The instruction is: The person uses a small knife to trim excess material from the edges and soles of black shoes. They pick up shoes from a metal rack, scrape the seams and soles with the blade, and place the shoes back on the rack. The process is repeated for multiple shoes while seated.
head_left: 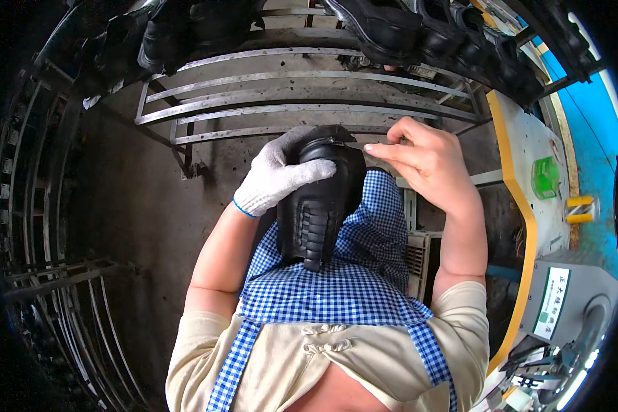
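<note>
A black shoe [323, 185] rests over my lap, on a blue-and-white checked apron [323, 295]. Its ribbed end points toward my body. My left hand [276, 175], in a white knitted glove, is closed round the far end of it, thumb across the top. Just right of that far end, my bare right hand [429, 165] has its thumb and forefinger pinched together beside the shoe's edge. Whatever sits between those fingertips, if anything, is too small to make out. A dark flap or edge [340, 134] stands up at the shoe's far end.
Ahead stands a metal rack [309, 103] with more black shoes [391, 27] along its top. Metal racks [55, 275] line the left side. To the right are a yellow-edged worktable [511, 172], a green container [546, 177] and a grey machine [573, 295].
</note>
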A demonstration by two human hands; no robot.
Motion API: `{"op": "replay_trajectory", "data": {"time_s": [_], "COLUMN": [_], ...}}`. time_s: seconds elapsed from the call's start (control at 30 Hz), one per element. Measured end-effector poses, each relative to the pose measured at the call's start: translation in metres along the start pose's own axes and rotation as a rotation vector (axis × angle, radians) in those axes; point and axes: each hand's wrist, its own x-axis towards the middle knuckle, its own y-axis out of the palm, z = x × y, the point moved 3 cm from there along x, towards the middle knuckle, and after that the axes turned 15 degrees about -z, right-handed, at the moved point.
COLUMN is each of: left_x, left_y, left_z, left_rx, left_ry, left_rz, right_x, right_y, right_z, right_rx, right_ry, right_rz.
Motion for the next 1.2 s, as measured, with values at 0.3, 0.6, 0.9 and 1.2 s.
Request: {"op": "replay_trajectory", "data": {"time_s": [0.3,0.6,0.9,1.2], "left_x": [-0.004,0.014,0.057,0.078], "left_y": [0.004,-0.036,-0.04,-0.038], "left_z": [-0.008,0.003,-0.022,-0.055], "left_rx": [-0.017,-0.224,-0.581,-0.493], "left_ry": [-0.017,0.11,0.025,0.142], "left_rz": [0.017,-0.195,-0.359,-0.285], "right_x": [0.0,-0.111,-0.166,-0.132], "right_y": [0.009,0.061,0.131,0.155], "right_z": [0.001,-0.034,0.012,0.03], "right_rx": [0.055,0.375,1.283,1.827], "right_ry": [0.063,0.626,1.273,1.162], "right_rz": [-0.086,-0.089,0.33,0.059]}}
